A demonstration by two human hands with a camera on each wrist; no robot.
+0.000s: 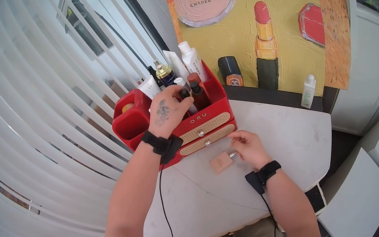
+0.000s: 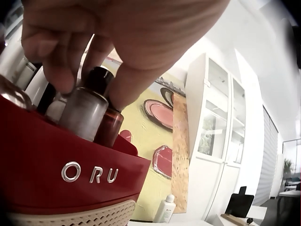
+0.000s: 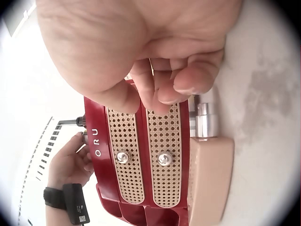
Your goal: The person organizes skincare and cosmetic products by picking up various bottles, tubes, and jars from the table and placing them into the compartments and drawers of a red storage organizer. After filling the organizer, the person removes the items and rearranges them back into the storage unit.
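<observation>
My left hand (image 1: 167, 107) reaches into the red cosmetics organizer (image 1: 225, 106), with thumb and fingers around the black cap of a small clear bottle (image 2: 84, 115). The lower part of that bottle is hidden behind the organizer's front wall. A dark amber bottle (image 2: 110, 127) stands right beside it. My right hand (image 1: 250, 148) hovers at the lower woven-front drawer (image 3: 164, 183), fingers loosely curled with nothing between them. Below it, a flat pinkish-beige bottle (image 1: 220, 163) with a silver neck lies on the white tabletop (image 1: 291, 134).
White tubes and bottles, among them a tall white bottle (image 1: 191, 59), crowd the organizer's back. A small white bottle (image 1: 308, 91) stands at the table's far edge before a makeup painting (image 1: 287, 0). Window blinds (image 1: 50, 121) run along the left. Cables hang from both wrists.
</observation>
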